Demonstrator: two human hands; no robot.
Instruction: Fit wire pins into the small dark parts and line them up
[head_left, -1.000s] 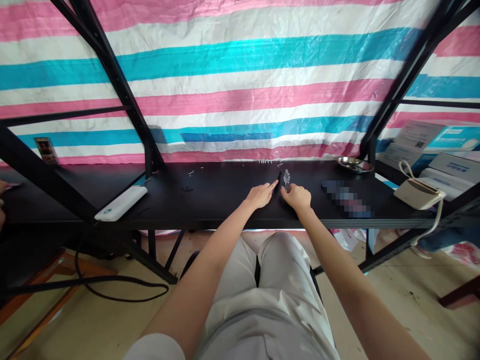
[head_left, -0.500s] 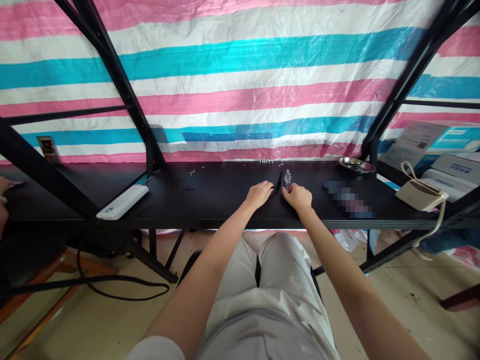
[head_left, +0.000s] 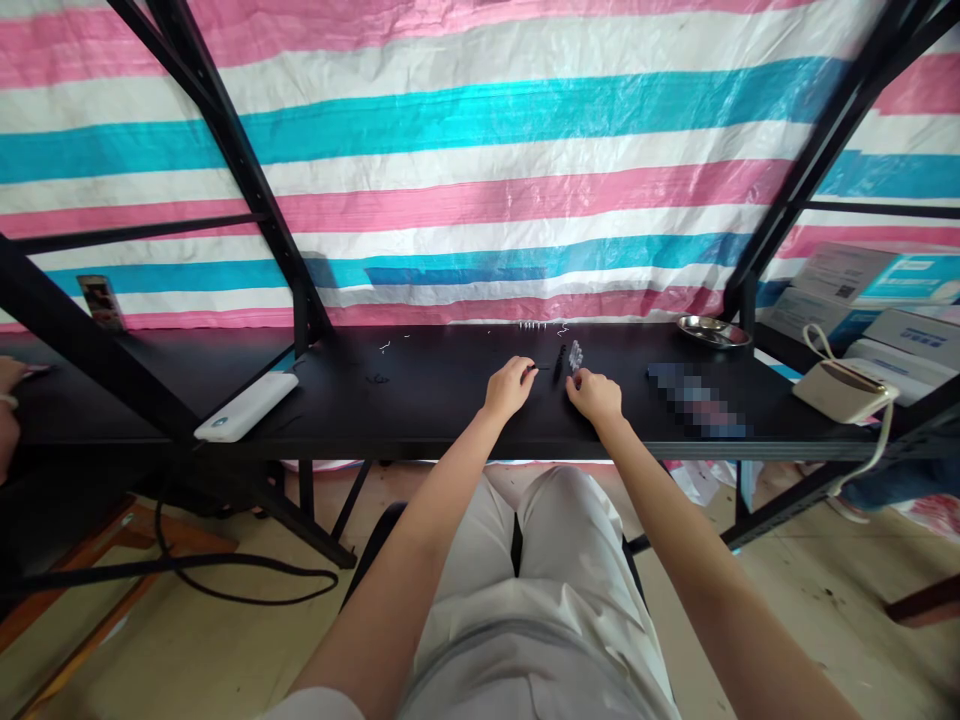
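Note:
My left hand (head_left: 508,387) rests on the black table (head_left: 420,395) with its fingers pinched on a small thin dark piece (head_left: 532,369). Just right of it stands a small black strip-like part (head_left: 559,361). Beside that lies a small clear and silvery part (head_left: 575,355). My right hand (head_left: 598,394) lies curled on the table right below that silvery part, its fingertips touching or almost touching it. What the right fingers hold, if anything, is too small to see.
A white power bank (head_left: 245,407) lies at the table's left. A metal dish (head_left: 713,330) sits at the back right, a blurred patch (head_left: 694,398) in front of it. Small pins (head_left: 534,325) lie along the back edge. Boxes and a white device (head_left: 844,388) are far right. Another person's hand (head_left: 7,400) shows at far left.
My left hand has drawn back to the left from the black strip part, pinching a thin dark piece. My right hand has stayed almost still.

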